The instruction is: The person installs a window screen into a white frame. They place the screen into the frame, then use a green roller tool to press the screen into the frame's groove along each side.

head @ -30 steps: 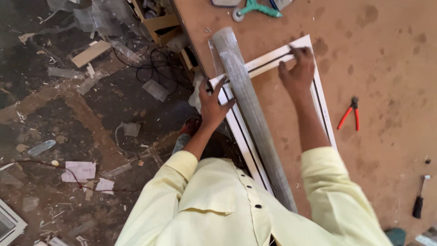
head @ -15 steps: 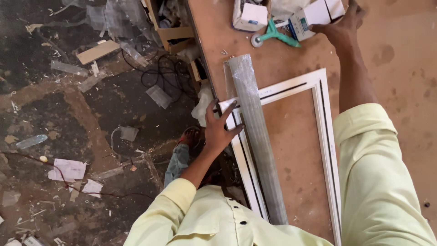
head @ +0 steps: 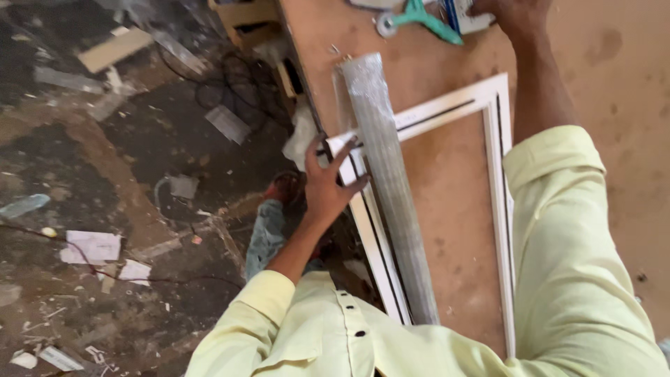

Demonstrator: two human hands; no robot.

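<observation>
A white rectangular frame (head: 499,174) lies flat on a brown board table (head: 614,160). A grey roll of mesh (head: 387,181) lies along the frame's left side. My left hand (head: 328,185) grips the frame's left corner, fingers touching the roll. My right hand (head: 513,14) is stretched to the table's far edge, resting on a small white and blue box (head: 464,15). Whether it grips the box is unclear. A teal-handled roller tool (head: 419,17) lies just left of that hand.
The floor on the left is littered with scraps: wood pieces (head: 115,47), paper (head: 91,246), black cable (head: 248,77) and a plastic bottle (head: 24,204). My foot in a red sandal (head: 283,188) stands beside the table's left edge.
My right hand left the frame's top edge and reached up to the box at the far end of the table. The left hand stayed on the frame's corner by the roll.
</observation>
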